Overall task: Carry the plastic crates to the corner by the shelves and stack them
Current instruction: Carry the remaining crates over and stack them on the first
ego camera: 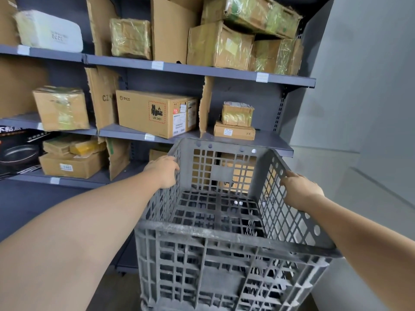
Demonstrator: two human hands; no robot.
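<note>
Hands grip opposite top rims of the grey lattice crate (pixel 224 212): left hand (pixel 165 171) and right hand (pixel 298 189), fingers curled over. It hangs before the shelving (pixel 265 145), near the corner (tilted); its far wall might clip that shelf edge.

Grey metal shelves (pixel 202 71) fill the wall up to the corner. The top board carries tape-wrapped cardboard boxes (pixel 221 44) and a white parcel (pixel 50 31). The middle board holds a PICO carton (pixel 155 113) and two small stacked boxes (pixel 235 123). Lower down sit more cartons (pixel 71 163) and a black pan box (pixel 18 151).
</note>
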